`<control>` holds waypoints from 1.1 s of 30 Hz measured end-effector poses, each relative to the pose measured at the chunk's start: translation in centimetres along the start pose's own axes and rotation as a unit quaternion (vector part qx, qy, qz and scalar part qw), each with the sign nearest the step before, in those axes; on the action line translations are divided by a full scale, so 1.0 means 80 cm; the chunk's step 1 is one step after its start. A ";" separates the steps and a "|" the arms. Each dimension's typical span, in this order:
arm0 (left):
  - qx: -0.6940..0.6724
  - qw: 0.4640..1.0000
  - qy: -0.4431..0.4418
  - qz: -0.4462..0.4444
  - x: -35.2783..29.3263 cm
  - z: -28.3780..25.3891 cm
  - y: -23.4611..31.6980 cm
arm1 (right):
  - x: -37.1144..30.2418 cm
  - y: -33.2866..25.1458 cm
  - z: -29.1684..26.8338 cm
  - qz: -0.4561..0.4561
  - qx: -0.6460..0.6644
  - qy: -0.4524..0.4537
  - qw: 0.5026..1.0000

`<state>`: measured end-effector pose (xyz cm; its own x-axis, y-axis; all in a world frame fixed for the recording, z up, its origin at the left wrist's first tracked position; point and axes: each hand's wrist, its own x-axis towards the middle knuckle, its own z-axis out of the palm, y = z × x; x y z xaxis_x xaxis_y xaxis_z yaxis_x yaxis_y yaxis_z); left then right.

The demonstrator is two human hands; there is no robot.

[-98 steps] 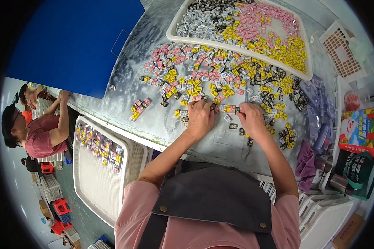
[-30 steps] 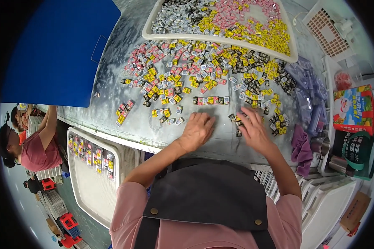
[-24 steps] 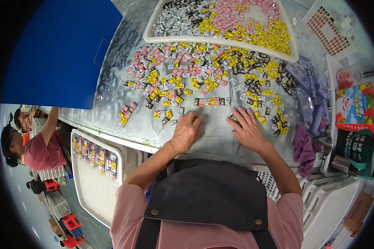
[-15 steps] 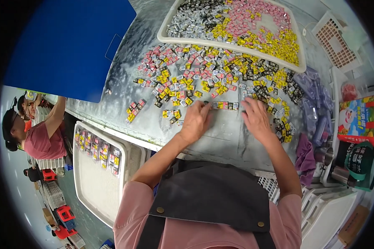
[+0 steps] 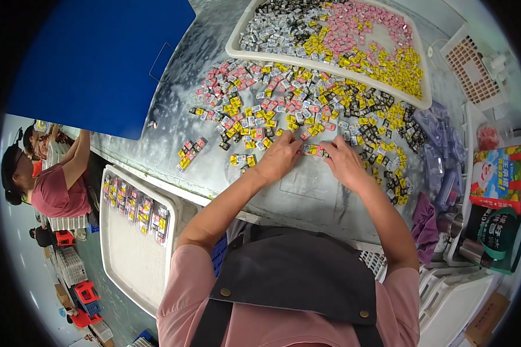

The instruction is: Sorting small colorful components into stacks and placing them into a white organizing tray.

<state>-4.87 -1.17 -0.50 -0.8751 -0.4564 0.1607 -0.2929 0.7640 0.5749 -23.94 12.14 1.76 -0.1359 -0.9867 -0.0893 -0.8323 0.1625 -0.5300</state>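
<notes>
A short row of small wrapped pieces (image 5: 313, 150), pink, black and white, lies on the grey table between my hands. My left hand (image 5: 279, 157) is closed, its fingertips pressing the row's left end. From the other side my right hand (image 5: 347, 165) closes on the right end with bent fingers. The fingers hide both ends of the row. Just beyond the hands spreads a loose heap of the same small pieces (image 5: 283, 104) in yellow, pink, black and white. A separate small block of pieces (image 5: 190, 152) rests to the left of my left hand.
At the back, a white tray (image 5: 324, 62) holds many pieces sorted by colour. Lower left is a white tray (image 5: 136, 254) with filled clear packs (image 5: 134, 203). A blue board (image 5: 98, 63) covers the far left. Clear plastic packs (image 5: 437, 150) and a purple cloth (image 5: 425, 228) lie right. Another person (image 5: 61, 188) works leftward.
My hands have come closer together, and my right hand has moved left onto the row's end. Less of the row shows between them. The view has shifted slightly.
</notes>
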 end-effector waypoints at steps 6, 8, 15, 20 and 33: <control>-0.013 0.998 -0.053 0.033 0.006 -0.003 -0.009 | 0.005 0.002 0.003 0.008 -0.023 -0.021 0.999; -0.006 0.998 -0.046 0.044 0.005 -0.001 -0.009 | 0.003 0.001 0.004 0.017 0.010 -0.013 1.000; -0.016 0.997 -0.049 0.056 0.010 -0.002 -0.006 | 0.007 -0.011 0.007 0.016 -0.028 -0.023 0.999; -0.014 0.997 -0.067 0.025 0.011 -0.003 -0.003 | 0.006 -0.001 0.014 -0.010 -0.047 0.007 0.999; -0.030 0.996 -0.063 0.050 0.011 -0.016 0.001 | 0.001 -0.004 0.006 -0.021 -0.035 0.011 0.999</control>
<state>-5.20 -2.09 0.74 -0.9414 -0.3153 0.1198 -0.1812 0.7724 0.6088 -23.43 11.99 1.52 -0.1113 -0.9926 -0.0483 -0.8728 0.1209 -0.4729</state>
